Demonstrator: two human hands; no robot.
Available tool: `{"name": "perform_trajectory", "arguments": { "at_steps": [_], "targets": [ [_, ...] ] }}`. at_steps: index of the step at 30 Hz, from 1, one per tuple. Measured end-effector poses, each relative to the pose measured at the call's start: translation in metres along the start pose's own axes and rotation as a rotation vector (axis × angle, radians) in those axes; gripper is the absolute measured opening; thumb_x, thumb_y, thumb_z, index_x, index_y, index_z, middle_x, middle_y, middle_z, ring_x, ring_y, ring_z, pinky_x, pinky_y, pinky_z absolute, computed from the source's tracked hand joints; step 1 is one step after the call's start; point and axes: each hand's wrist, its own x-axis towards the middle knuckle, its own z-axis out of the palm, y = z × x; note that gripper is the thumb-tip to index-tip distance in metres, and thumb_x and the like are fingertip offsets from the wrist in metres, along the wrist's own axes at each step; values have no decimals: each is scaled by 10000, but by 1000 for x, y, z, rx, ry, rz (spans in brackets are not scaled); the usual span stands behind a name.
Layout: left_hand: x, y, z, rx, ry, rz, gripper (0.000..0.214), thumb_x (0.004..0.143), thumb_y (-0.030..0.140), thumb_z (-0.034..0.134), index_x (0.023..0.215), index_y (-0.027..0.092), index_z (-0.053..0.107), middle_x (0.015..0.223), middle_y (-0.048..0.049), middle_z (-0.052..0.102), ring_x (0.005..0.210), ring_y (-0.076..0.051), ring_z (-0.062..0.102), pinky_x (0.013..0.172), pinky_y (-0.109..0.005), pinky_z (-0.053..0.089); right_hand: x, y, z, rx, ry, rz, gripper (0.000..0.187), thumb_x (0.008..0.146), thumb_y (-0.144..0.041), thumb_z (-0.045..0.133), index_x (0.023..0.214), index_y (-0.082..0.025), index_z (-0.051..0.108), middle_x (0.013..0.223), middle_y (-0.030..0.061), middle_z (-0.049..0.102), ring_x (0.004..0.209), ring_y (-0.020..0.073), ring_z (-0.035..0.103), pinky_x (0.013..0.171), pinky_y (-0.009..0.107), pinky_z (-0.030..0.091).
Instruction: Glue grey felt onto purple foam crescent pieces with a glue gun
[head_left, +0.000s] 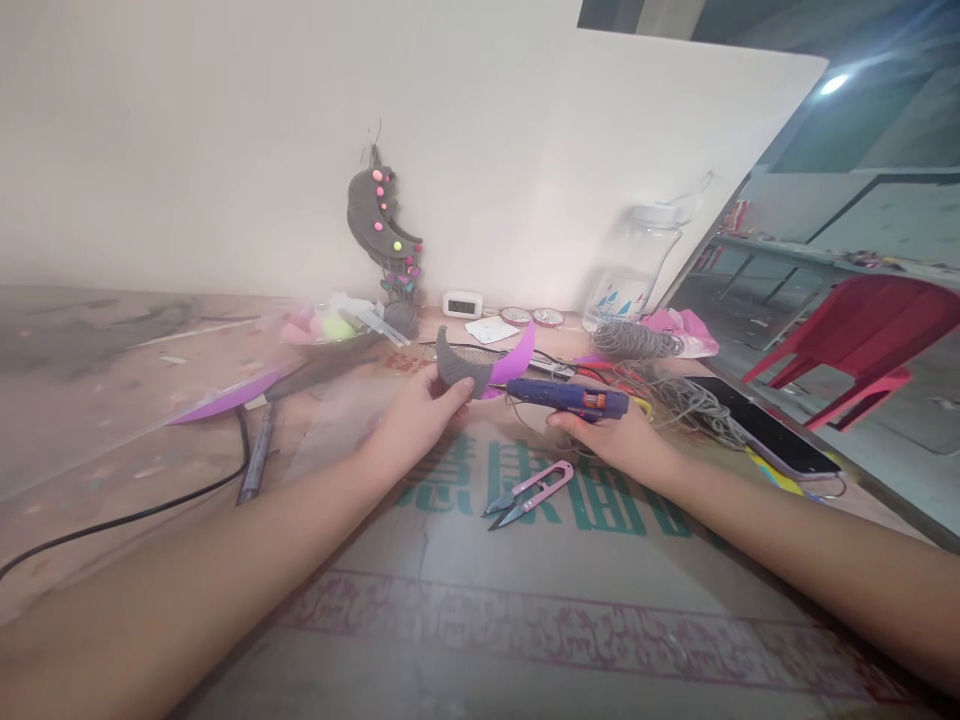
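Note:
Between the thumb and fingers of my left hand (421,405) is a crescent moon shape (463,368). Grey yarn covers its left part, while its right tip is bare purple. My right hand (611,435) is closed around a dark blue hot glue gun (555,395). The gun's nozzle points left and meets or nearly meets the crescent where the yarn ends; I cannot tell if they touch. Pink-handled thread snips (531,492) lie below, blades toward the lower left. Loose grey yarn (697,405) trails on the table beside my right hand.
A finished-looking grey moon ornament (367,215) with coloured balls hangs on the white wall. Along the back stand a small clock (462,304) and a clear bottle (637,260). A phone (772,425) lies at right, a marker-like tube (258,452) and black cable (150,512) at left.

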Motion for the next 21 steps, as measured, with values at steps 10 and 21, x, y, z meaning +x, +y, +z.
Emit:
{"name": "perform_trajectory", "arguments": {
  "at_steps": [10,21],
  "targets": [
    [0,3,1,12,0,14,276,775,452,582,857,188,577,705,4,594,641,-150,542,585,-251,418,-1,3,1,72,-21,56,362,590,-410,757,825,-216,562,736,18,654,697,204,636,667,337,537],
    [0,3,2,-9,-4,10,270,761,437,595,854,184,580,688,3,582,624,-152,533,577,-255,417,1,13,0,-56,-38,-74,396,641,-515,719,831,-197,579,761,19,635,695,189,614,638,300,508]
  ]
}}
